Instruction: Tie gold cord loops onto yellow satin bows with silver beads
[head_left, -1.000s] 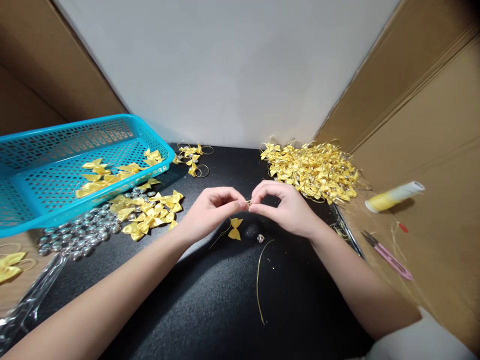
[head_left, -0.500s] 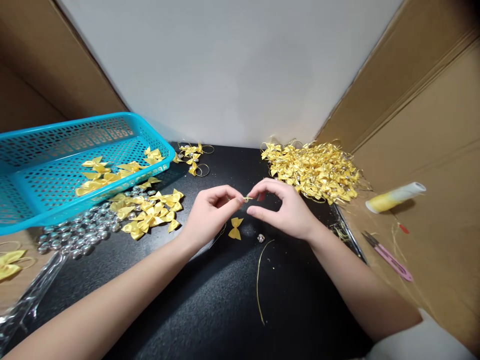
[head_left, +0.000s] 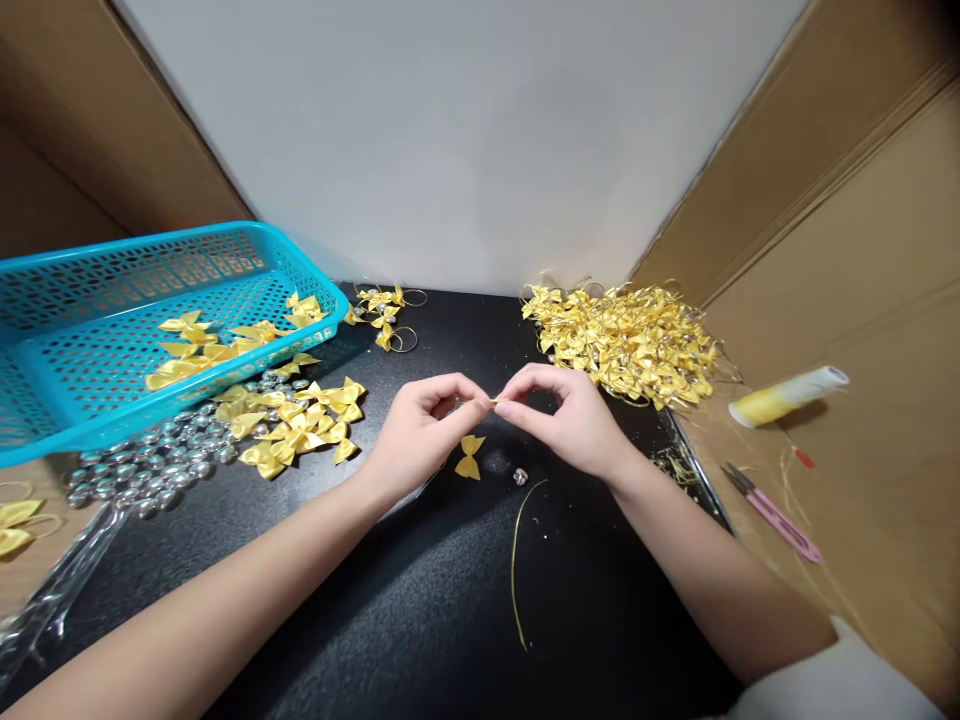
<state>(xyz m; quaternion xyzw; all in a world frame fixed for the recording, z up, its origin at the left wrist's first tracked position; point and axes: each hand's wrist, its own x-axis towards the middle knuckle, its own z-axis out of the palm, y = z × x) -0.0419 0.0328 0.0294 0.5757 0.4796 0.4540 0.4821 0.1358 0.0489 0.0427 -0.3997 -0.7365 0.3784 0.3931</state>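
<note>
My left hand point(head_left: 435, 420) and my right hand point(head_left: 562, 415) meet fingertip to fingertip above the black tabletop point(head_left: 420, 620). Both pinch a short bit of gold cord point(head_left: 493, 402), mostly hidden by the fingers. Just below the hands lies a single yellow ribbon bow point(head_left: 469, 458). Right of that bow sits a small silver bell point(head_left: 520, 477). A loose length of gold cord point(head_left: 514, 570) curves along the table toward me.
At left stands a blue basket point(head_left: 67, 445) holding several yellow bows. Silver bells point(head_left: 150, 460) and more bows point(head_left: 304, 430) lie beside it. A heap of corded bows point(head_left: 626, 345) fills the back right. Pink thread snips point(head_left: 780, 520) and a cord spool point(head_left: 787, 397) lie on cardboard.
My right thumb and forefinger, apart before, have closed on the gold cord beside my left fingertips. The left hand keeps its pinch.
</note>
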